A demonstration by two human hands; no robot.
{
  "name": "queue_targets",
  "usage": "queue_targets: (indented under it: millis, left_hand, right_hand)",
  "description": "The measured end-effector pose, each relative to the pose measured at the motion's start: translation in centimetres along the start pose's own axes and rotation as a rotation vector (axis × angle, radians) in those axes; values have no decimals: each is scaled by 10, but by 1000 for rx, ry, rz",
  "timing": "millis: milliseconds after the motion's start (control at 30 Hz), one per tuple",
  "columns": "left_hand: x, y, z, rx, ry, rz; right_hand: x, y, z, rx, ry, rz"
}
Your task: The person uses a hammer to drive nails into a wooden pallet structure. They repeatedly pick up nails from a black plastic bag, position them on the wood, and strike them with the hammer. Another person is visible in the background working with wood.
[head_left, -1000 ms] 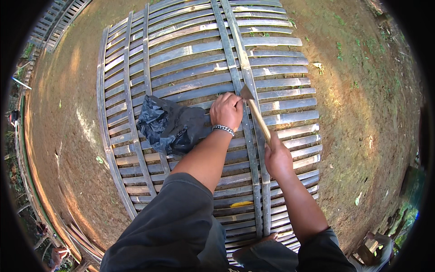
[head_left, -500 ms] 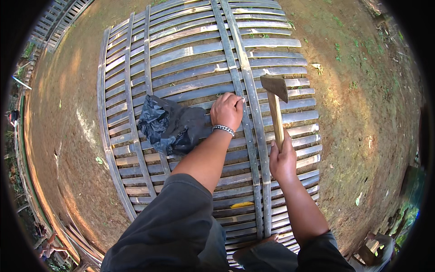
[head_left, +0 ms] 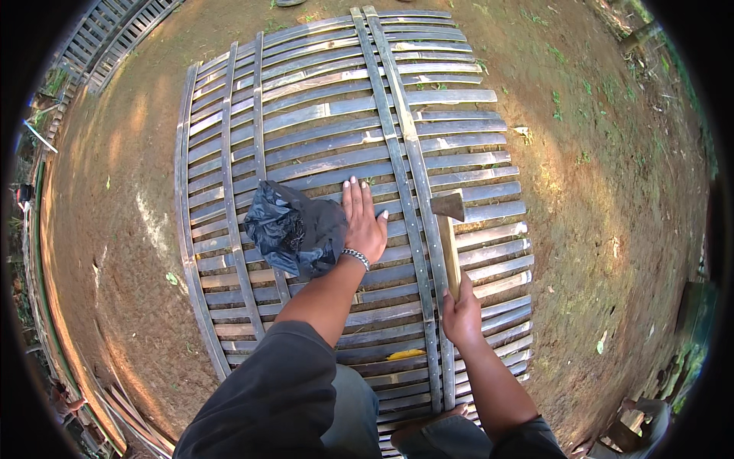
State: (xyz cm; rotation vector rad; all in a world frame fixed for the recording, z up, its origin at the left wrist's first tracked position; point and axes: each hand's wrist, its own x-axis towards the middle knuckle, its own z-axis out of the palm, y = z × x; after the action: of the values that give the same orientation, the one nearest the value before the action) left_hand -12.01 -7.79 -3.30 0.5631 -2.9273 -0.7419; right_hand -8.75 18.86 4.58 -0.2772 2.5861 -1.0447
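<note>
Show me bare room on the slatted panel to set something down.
Free: far slats left of the paired strips, beyond the black bag; right slat ends beyond the hatchet. Crowded: the middle, around the left hand and right hand.

Black bag, tan hatchet handle

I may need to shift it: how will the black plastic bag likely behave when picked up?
The black plastic bag will probably be floppy, since its thin film lies crumpled and slumped. It may feel slippery, as its creases look shiny. Its weight is hard to judge because the folds hide any contents.
</note>
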Motion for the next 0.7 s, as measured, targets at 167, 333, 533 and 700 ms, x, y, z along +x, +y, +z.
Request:
queue_targets:
  millis: [167, 333, 533, 700]
  left_hand:
    - [0, -6, 5, -12, 58, 16]
    - [-3, -3, 2, 20, 27, 2]
    - [-2, -2, 0, 10, 9, -16]
    - [0, -4, 2, 0, 24, -7]
  right_hand:
    - [18, -10, 12, 42, -23, -46]
    - [22, -3, 18, 59, -50, 23]
    - [22, -2, 19, 133, -5, 12]
    - [22, 1, 23, 117, -1, 31]
